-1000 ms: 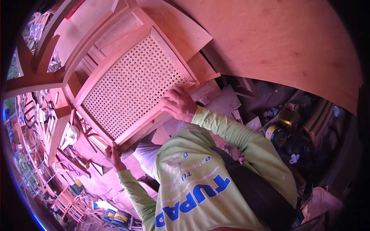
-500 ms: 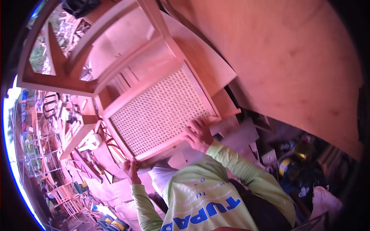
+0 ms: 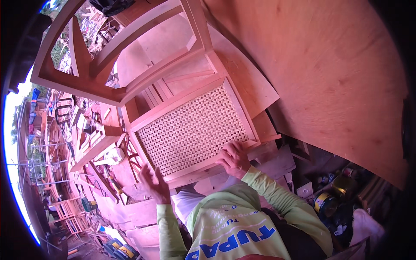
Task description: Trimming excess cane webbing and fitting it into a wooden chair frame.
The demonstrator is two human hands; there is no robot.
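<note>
A cane panel (image 3: pixel 190 123) in a pale wooden frame lies in the centre of the head view, joined to or resting within a larger wooden chair frame (image 3: pixel 132 30) with curved members above it. My right hand (image 3: pixel 234 160) has bent fingers gripping the panel's lower rail toward the right. My left hand (image 3: pixel 155 184) is raised by the lower left corner, fingers apart with nothing visible in them; whether it touches the rail I cannot tell.
A large curved plywood sheet (image 3: pixel 338 78) fills the right side. Wooden offcuts and tools (image 3: pixel 102 143) crowd the left, with slatted furniture (image 3: pixel 69 216) farther back. Cans (image 3: pixel 325 203) and dark clutter sit at lower right.
The view has shifted, so the chair frame and panel appear farther right. My left hand has let go of the panel's lower left corner, its fingers now apart. My right hand stays on the lower rail.
</note>
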